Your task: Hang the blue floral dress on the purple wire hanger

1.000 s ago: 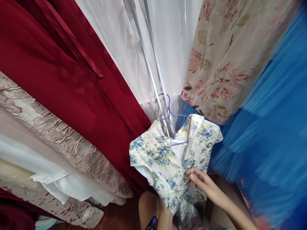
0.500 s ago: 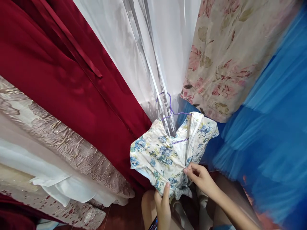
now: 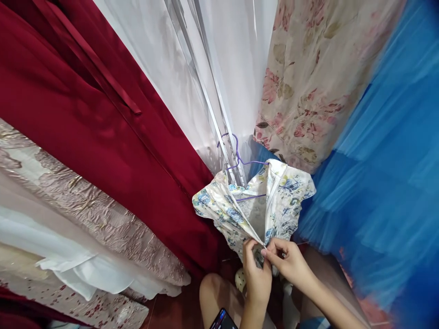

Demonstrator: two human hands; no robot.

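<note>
A white garment with blue and yellow flowers and short sleeves hangs on a purple wire hanger. Whether it is a top or a dress I cannot tell, as its lower part is hidden by my hands. Its front gapes in a deep V with narrow edges that look like a zip. At the bottom of the V, my left hand pinches the left edge. My right hand is closed at the same point, thumb and forefinger together on the edge. The fingertips of both hands nearly meet there.
Long dresses hang all round: dark red, white, pink-flowered, blue tulle and beige textured. Pale metal bars run down behind the hanger. A phone lies by my bare knee.
My left hand has moved up and right from the garment's lower left to meet my right hand. The left front panel is now drawn inward, and the V opening gapes wider and deeper.
</note>
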